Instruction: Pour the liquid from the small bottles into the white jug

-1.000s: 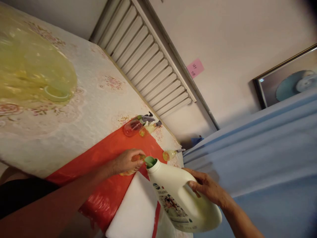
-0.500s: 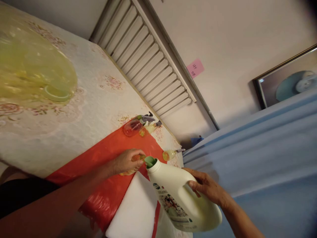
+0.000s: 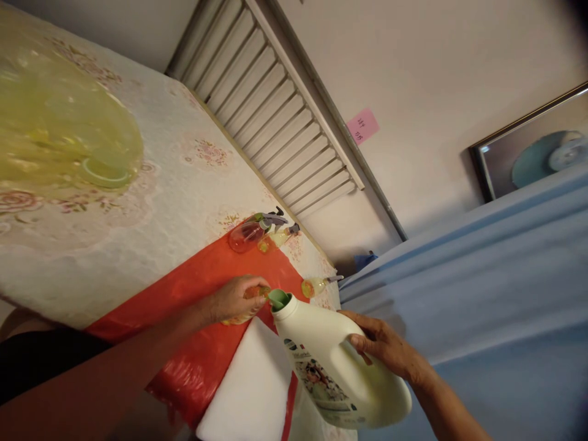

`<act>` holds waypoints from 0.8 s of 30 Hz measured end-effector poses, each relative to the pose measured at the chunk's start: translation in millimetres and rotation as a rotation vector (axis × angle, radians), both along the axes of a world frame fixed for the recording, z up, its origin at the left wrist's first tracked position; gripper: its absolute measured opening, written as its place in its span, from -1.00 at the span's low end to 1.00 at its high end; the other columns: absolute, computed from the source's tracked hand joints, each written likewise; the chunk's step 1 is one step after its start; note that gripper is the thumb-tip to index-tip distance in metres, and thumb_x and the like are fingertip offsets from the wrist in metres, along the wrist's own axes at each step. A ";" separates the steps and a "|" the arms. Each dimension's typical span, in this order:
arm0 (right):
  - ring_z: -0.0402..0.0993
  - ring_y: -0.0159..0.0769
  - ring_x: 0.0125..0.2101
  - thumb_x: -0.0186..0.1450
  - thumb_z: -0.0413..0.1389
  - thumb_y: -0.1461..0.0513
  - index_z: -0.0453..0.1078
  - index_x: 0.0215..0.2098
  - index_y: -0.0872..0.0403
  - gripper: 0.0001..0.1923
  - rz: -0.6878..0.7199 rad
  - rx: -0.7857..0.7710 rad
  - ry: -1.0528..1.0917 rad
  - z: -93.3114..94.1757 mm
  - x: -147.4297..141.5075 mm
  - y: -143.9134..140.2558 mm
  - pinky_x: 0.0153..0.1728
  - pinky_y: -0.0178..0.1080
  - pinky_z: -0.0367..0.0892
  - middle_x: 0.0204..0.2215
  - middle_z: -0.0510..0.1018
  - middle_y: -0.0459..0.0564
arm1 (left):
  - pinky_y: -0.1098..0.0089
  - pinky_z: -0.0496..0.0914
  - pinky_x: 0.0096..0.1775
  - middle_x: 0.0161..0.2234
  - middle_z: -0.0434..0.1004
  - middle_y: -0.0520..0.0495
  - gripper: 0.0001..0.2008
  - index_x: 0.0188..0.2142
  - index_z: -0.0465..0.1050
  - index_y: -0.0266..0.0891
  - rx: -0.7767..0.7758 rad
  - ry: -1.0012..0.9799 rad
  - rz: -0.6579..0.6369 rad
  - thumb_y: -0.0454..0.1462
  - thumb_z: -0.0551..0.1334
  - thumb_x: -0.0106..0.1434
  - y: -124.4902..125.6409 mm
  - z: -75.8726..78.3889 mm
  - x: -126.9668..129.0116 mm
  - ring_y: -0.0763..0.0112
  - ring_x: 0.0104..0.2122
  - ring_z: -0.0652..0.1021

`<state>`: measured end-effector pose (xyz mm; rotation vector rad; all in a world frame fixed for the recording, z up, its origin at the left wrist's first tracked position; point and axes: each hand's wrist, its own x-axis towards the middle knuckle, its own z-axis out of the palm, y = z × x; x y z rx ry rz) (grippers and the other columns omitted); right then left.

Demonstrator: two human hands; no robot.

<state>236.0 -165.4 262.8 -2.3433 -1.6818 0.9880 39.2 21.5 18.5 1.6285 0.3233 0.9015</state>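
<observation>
My right hand (image 3: 379,343) grips the handle of a large cream detergent jug (image 3: 340,367), tilted so that its green spout (image 3: 278,299) points left. My left hand (image 3: 239,299) is closed around a small clear bottle (image 3: 243,315) with yellowish liquid, its neck right at the spout. Whether liquid is flowing is too small to tell. Beneath both hands lies a red plastic sheet (image 3: 184,294), and a white block (image 3: 252,386) rests on it below the jug's mouth.
Farther back stand a spray bottle with reddish look (image 3: 248,236), a smaller spray bottle (image 3: 273,241) and another small bottle (image 3: 313,287). A yellow-green plastic bag (image 3: 68,122) sits on the floral tablecloth (image 3: 169,202). A radiator (image 3: 275,116) and a blue curtain (image 3: 482,257) border the table.
</observation>
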 end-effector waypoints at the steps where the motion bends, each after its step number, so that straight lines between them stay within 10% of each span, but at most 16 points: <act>1: 0.21 -0.41 -0.54 0.29 0.10 -0.07 0.31 0.21 0.07 -0.37 0.002 -0.001 0.007 -0.2 0.2 0.0 -0.55 -0.35 0.21 -0.41 0.45 -0.08 | 0.38 0.40 -0.11 -0.20 0.60 -0.04 -0.74 -0.17 0.48 -0.20 -0.002 0.000 0.000 -0.13 0.24 0.19 -0.1 -0.2 0.3 0.27 -0.17 0.56; 24: 0.21 -0.39 -0.54 0.29 0.11 -0.05 0.31 0.21 0.06 -0.39 -0.008 0.003 0.010 -1.8 4.1 -1.9 -0.55 -0.34 0.20 -0.47 0.37 -0.11 | 0.38 0.38 -0.12 -0.21 0.59 -0.01 -0.76 -0.18 0.48 -0.20 -0.010 -0.001 -0.002 -0.19 0.23 0.17 -1.5 2.5 -0.3 0.27 -0.17 0.55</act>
